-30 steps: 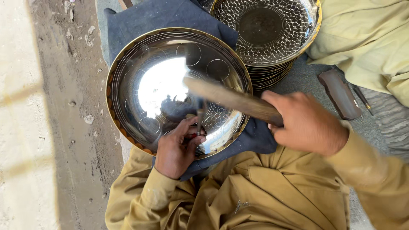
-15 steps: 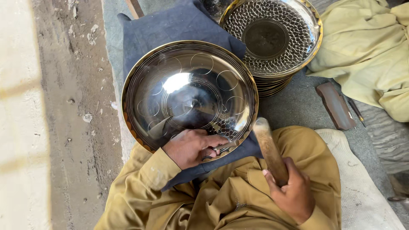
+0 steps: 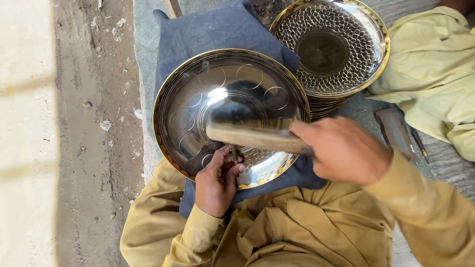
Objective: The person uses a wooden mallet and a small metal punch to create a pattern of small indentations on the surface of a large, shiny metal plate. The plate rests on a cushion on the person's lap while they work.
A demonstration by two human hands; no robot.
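A shiny round metal plate [image 3: 247,84] with scribed circles and a gold rim lies on a dark blue cloth [image 3: 208,29] over my lap. My left hand [image 3: 215,183] rests on the plate's near edge and pinches a small metal punch [image 3: 234,152] upright against the surface. My right hand [image 3: 341,151] grips a wooden mallet [image 3: 252,137] by its handle. The mallet's head is directly over the top of the punch.
A stack of finished patterned plates [image 3: 329,49] stands behind on the right. Another person's yellow-clothed leg [image 3: 435,74] lies at the far right. A dark metal tool [image 3: 393,131] and a thin rod [image 3: 419,144] lie on the ground beside it. Bare dusty ground [image 3: 94,123] runs along the left.
My right hand lowered the mallet beside my knee half a second ago, then swung it back up over the punch. The left hand stayed on the plate's edge.
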